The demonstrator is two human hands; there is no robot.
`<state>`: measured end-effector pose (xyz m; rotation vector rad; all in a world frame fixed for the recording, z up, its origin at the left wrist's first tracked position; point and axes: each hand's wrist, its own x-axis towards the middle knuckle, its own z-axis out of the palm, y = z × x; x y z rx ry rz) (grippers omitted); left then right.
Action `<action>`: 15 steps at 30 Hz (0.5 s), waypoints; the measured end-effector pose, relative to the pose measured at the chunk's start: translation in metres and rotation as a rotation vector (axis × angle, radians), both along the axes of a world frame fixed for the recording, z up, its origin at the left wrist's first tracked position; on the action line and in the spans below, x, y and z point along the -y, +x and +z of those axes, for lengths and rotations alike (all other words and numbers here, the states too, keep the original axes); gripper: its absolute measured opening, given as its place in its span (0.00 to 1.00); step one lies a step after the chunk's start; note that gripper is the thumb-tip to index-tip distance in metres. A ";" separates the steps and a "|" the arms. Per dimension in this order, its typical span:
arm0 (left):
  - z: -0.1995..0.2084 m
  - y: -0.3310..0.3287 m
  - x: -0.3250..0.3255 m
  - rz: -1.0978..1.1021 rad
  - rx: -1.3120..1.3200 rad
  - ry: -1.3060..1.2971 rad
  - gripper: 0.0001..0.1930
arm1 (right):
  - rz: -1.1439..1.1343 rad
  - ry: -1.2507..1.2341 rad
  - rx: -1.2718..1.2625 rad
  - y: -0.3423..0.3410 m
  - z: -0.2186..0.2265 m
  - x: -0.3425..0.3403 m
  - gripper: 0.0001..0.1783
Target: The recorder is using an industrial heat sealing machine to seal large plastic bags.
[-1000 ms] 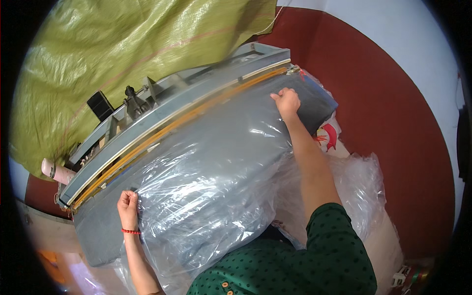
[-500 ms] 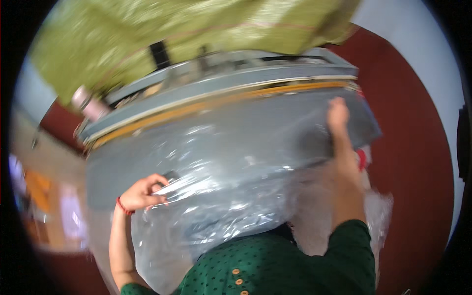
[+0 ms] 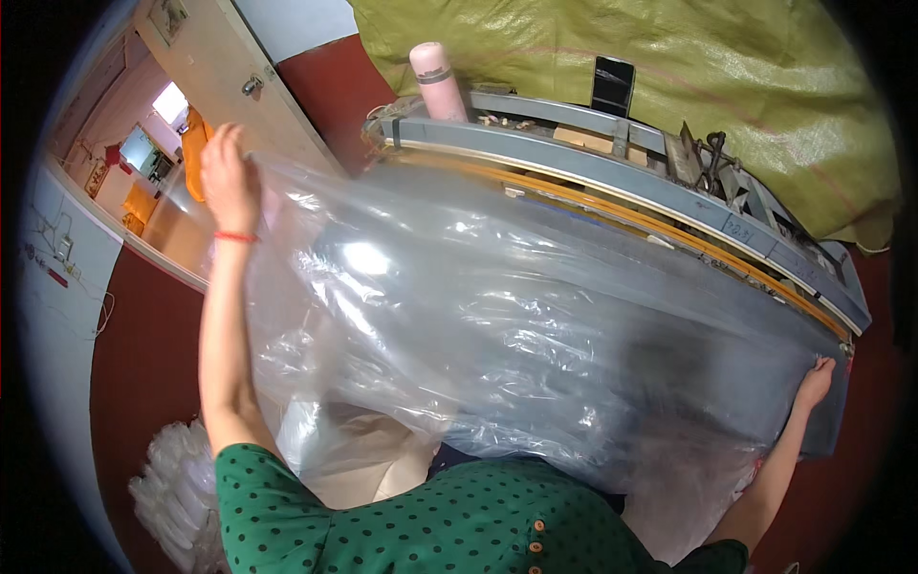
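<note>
A wide sheet of clear plastic film (image 3: 535, 316) stretches between my two hands, over a grey work surface and down to my lap. My left hand (image 3: 229, 177), with a red string bracelet at the wrist, is raised at the far left and closed on the film's corner. At the right end of the grey surface, my right hand (image 3: 816, 383) pinches the film's other edge. Behind the film runs a long grey metal frame (image 3: 612, 206) with an orange strip (image 3: 612, 199) along its front. Glare and creases cover much of the film.
A pink bottle (image 3: 438, 84) and a dark phone-like slab (image 3: 612, 86) stand along the frame's back. Metal clamps (image 3: 708, 163) sit on its right part. A yellow-green woven sheet (image 3: 727, 57) hangs behind. Bundled clear plastic (image 3: 177, 493) lies at lower left, below an open door (image 3: 234, 81).
My left hand has risen to the far left, lifting the film off the surface. My right hand has gone to the film's right edge. The view has turned left.
</note>
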<state>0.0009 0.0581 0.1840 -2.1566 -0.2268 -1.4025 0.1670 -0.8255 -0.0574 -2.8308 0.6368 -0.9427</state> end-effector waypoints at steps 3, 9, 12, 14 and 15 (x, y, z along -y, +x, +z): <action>-0.095 0.009 0.052 -0.549 -0.593 -0.198 0.22 | 0.098 -0.070 0.215 -0.007 -0.001 -0.003 0.08; -0.186 0.000 0.043 -0.363 -1.062 -0.716 0.28 | 0.049 0.016 -0.063 -0.040 -0.008 0.082 0.09; -0.170 0.015 0.068 -0.369 -1.031 -0.619 0.28 | 0.025 0.028 0.021 -0.047 -0.013 0.092 0.09; -0.183 0.031 0.074 -0.468 -1.019 -0.647 0.27 | 0.049 0.042 0.028 -0.043 -0.018 0.102 0.10; -0.191 0.038 0.075 -0.572 -1.006 -0.676 0.27 | 0.070 0.051 0.034 -0.042 -0.020 0.106 0.11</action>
